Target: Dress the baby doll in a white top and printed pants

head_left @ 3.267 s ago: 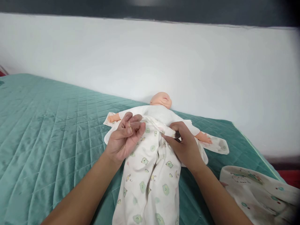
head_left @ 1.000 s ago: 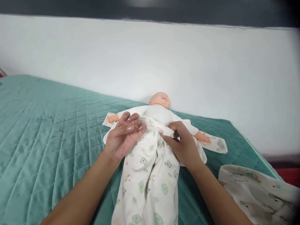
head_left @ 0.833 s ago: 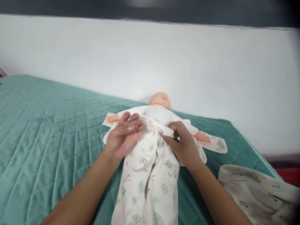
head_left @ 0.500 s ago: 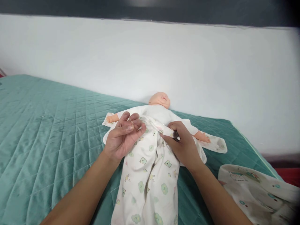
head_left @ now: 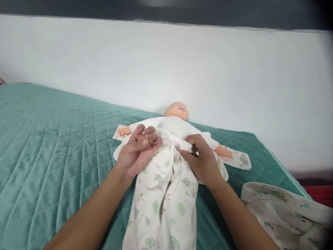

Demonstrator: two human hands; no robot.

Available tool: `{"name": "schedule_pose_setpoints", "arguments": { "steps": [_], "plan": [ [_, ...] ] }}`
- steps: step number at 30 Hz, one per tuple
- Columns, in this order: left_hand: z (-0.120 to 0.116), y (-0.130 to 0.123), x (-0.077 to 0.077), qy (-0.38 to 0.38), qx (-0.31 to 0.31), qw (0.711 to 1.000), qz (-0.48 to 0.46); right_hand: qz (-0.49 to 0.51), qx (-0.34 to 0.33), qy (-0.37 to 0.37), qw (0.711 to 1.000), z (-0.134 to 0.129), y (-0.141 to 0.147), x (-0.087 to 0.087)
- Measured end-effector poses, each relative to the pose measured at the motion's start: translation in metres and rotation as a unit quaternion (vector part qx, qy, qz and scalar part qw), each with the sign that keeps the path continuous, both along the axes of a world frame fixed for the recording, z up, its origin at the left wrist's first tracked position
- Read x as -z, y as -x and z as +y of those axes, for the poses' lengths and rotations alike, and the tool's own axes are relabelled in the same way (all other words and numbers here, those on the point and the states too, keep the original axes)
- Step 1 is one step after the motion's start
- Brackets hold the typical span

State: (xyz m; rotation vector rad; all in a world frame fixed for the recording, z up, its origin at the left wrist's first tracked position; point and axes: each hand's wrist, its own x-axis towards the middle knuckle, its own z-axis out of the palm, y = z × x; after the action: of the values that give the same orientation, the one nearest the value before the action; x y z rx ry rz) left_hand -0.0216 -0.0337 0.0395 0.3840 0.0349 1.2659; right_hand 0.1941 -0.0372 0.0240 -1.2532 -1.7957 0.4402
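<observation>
A baby doll [head_left: 177, 110] lies on its back in a white long-sleeved top [head_left: 173, 125], arms spread. White printed pants [head_left: 161, 208] cover its lower body, and their waistband is at its belly. My left hand [head_left: 139, 149] is palm up at the left side of the waistband, fingers curled and apart; fabric contact at its fingertips is hard to make out. At the right, my right hand [head_left: 203, 158] pinches the waistband between thumb and fingers. Another printed garment [head_left: 238, 159] is spread beneath the doll, its sleeves beyond the doll's hands.
A green quilted cover [head_left: 65, 146] lies under everything. At the lower right is a folded white printed cloth [head_left: 275, 208]. Behind the doll's head rises a white wall [head_left: 156, 62]. Something red [head_left: 321, 195] shows at the right edge.
</observation>
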Motion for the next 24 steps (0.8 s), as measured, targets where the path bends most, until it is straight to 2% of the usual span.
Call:
{"name": "schedule_pose_setpoints", "arguments": {
  "steps": [14,18,24],
  "plan": [
    [0.0002,-0.0008,-0.0003,0.008,-0.044,0.997,0.065,-0.004,0.001,-0.001,1.0,0.0004,0.0,-0.0004],
    [0.0004,-0.0013,-0.0002,0.011,-0.038,0.998,0.055,-0.003,-0.001,-0.007,1.0,0.001,0.0003,-0.0001],
    [0.0033,-0.0024,-0.0003,0.028,-0.063,0.997,0.03,0.001,-0.002,-0.003,1.0,0.0006,0.0,0.0006]
  ]
}}
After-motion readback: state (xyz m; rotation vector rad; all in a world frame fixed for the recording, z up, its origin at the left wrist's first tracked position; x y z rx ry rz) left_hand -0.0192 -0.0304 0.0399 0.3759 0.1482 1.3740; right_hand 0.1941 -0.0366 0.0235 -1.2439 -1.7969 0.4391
